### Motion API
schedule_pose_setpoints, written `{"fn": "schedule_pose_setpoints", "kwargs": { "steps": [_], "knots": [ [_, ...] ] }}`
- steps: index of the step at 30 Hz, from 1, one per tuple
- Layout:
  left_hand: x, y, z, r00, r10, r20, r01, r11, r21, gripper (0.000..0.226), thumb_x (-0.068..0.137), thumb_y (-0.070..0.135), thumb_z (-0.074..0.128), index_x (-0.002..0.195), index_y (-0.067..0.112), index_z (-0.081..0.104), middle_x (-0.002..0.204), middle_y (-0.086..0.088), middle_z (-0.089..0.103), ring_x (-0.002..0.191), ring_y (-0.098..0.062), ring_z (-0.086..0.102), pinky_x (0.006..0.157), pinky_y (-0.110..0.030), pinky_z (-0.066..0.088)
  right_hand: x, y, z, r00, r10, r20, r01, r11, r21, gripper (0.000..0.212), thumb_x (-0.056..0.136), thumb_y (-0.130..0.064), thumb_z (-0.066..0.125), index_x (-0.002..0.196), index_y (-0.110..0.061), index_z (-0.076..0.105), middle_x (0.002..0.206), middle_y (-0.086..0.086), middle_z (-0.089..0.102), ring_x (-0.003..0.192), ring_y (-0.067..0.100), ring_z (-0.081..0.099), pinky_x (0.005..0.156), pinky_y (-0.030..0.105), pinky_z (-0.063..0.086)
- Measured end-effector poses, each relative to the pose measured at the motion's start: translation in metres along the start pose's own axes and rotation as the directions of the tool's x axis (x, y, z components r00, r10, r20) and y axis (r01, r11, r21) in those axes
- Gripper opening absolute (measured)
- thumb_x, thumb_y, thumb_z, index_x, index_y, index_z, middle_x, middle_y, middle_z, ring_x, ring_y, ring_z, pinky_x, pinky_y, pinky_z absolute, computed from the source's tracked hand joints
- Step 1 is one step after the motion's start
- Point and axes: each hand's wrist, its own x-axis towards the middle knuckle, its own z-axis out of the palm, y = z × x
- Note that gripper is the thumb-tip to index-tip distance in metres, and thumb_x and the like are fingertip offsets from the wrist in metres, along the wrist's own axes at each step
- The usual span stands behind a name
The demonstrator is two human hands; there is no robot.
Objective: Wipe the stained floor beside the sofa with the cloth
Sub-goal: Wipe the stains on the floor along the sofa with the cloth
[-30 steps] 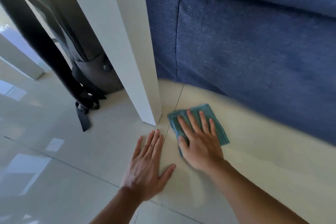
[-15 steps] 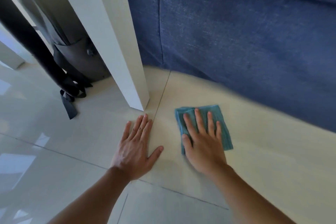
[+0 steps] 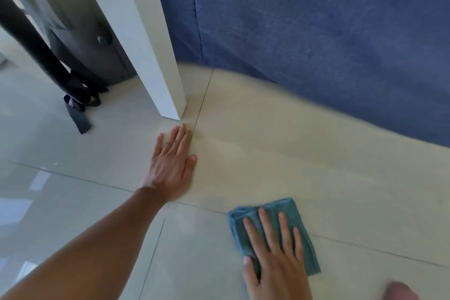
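A folded teal cloth (image 3: 302, 236) lies flat on the pale tiled floor (image 3: 280, 153), near the bottom of the view. My right hand (image 3: 275, 258) presses down on the cloth with fingers spread and the thumb hooked over its left edge. My left hand (image 3: 171, 163) rests palm-down on the bare tile, fingers together, its tips just short of the white table leg (image 3: 148, 56). The blue fabric sofa (image 3: 316, 31) fills the upper right, well beyond the cloth. No distinct stain shows on the tile.
A dark grey bag with black straps (image 3: 78, 75) sits on the floor behind the white leg at the left. Grout lines cross the tiles. A bit of my knee (image 3: 399, 292) shows at the bottom right edge.
My right hand has dragged the cloth back toward me, away from the sofa and across a grout line. My left hand has stayed flat by the white leg.
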Motion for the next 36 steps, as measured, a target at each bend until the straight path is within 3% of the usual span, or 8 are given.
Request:
{"fn": "schedule_pose_setpoints", "kwargs": {
  "steps": [4, 9, 12, 16, 18, 23, 30, 36],
  "knots": [
    [0.002, 0.002, 0.0, 1.0, 0.001, 0.03, 0.0, 1.0, -0.013, 0.07, 0.097, 0.044, 0.016, 0.154, 0.004, 0.026, 0.164, -0.011, 0.015, 0.152, -0.023, 0.007, 0.123, -0.047, 0.0, 0.07, -0.027, 0.001, 0.91, 0.414, -0.012, -0.413, 0.909, 0.064, 0.068, 0.092, -0.049, 0.034, 0.157, -0.033, 0.024, 0.168, 0.003, 0.007, 0.153, 0.04, 0.004, 0.12, 0.062, 0.01],
    [0.001, -0.013, -0.005, 0.997, 0.038, 0.073, -0.042, 0.998, 0.049, 0.075, 0.096, 0.052, 0.012, 0.156, 0.007, 0.022, 0.165, -0.008, 0.012, 0.153, -0.021, 0.005, 0.123, -0.046, 0.002, 0.009, -0.044, 0.008, 0.985, -0.172, 0.015, 0.171, 0.984, 0.059, 0.076, 0.081, -0.052, 0.056, 0.153, -0.04, 0.032, 0.166, -0.008, 0.022, 0.153, 0.03, 0.017, 0.116, 0.056, 0.021],
    [-0.011, -0.001, -0.003, 0.997, 0.028, 0.066, -0.029, 0.999, 0.023, 0.075, 0.097, 0.054, 0.017, 0.156, 0.007, 0.022, 0.165, -0.007, 0.011, 0.152, -0.019, 0.004, 0.123, -0.047, 0.001, 0.015, 0.037, -0.007, 0.971, 0.239, -0.007, -0.239, 0.971, -0.004, 0.072, 0.086, -0.055, 0.041, 0.155, -0.035, 0.03, 0.166, -0.004, 0.02, 0.152, 0.033, 0.018, 0.117, 0.06, 0.022],
    [-0.014, 0.002, -0.003, 0.996, 0.062, 0.068, -0.065, 0.997, 0.052, 0.076, 0.096, 0.057, 0.018, 0.157, 0.011, 0.02, 0.165, -0.002, 0.008, 0.152, -0.015, 0.002, 0.123, -0.046, 0.0, 0.134, 0.074, -0.036, 0.722, 0.691, 0.028, -0.686, 0.711, 0.154, 0.066, 0.095, -0.052, 0.02, 0.159, -0.036, 0.007, 0.169, -0.001, -0.006, 0.153, 0.036, -0.008, 0.12, 0.059, -0.001],
    [0.0, -0.002, -0.006, 0.995, 0.079, 0.063, -0.084, 0.994, 0.074, 0.076, 0.096, 0.058, 0.016, 0.157, 0.012, 0.022, 0.165, -0.001, 0.008, 0.152, -0.016, 0.006, 0.123, -0.045, 0.004, 0.179, 0.046, -0.034, 0.745, 0.665, 0.044, -0.659, 0.725, 0.201, 0.065, 0.098, -0.048, 0.025, 0.158, -0.036, 0.003, 0.168, 0.0, -0.013, 0.152, 0.037, -0.016, 0.119, 0.06, -0.008],
    [0.028, 0.024, -0.001, 0.981, 0.17, 0.093, -0.181, 0.977, 0.117, 0.073, 0.097, 0.053, 0.018, 0.153, 0.009, 0.031, 0.163, -0.006, 0.016, 0.151, -0.02, 0.016, 0.122, -0.044, 0.014, 0.092, -0.013, -0.012, 0.997, 0.068, -0.019, -0.065, 0.986, 0.156, 0.065, 0.096, -0.05, 0.034, 0.157, -0.041, 0.013, 0.168, -0.009, -0.003, 0.154, 0.028, -0.012, 0.121, 0.052, -0.007],
    [0.039, 0.063, 0.014, 0.936, 0.321, 0.145, -0.34, 0.932, 0.127, 0.068, 0.099, 0.048, 0.02, 0.154, 0.01, 0.028, 0.164, -0.007, 0.014, 0.151, -0.017, 0.014, 0.122, -0.044, 0.011, 0.078, 0.132, -0.029, 0.806, 0.592, -0.007, -0.591, 0.805, 0.04, 0.067, 0.093, -0.058, 0.01, 0.157, -0.039, -0.001, 0.168, -0.006, -0.006, 0.154, 0.031, -0.007, 0.123, 0.054, 0.0],
    [0.05, 0.067, 0.003, 0.946, 0.291, 0.143, -0.313, 0.936, 0.16, 0.072, 0.098, 0.051, 0.014, 0.156, 0.01, 0.024, 0.164, -0.005, 0.014, 0.151, -0.019, 0.014, 0.123, -0.044, 0.008, 0.135, 0.099, -0.03, 0.79, 0.613, 0.006, -0.611, 0.787, 0.089, 0.065, 0.099, -0.051, 0.014, 0.158, -0.034, -0.007, 0.167, 0.0, -0.018, 0.15, 0.037, -0.021, 0.119, 0.058, -0.013]
  ]
}}
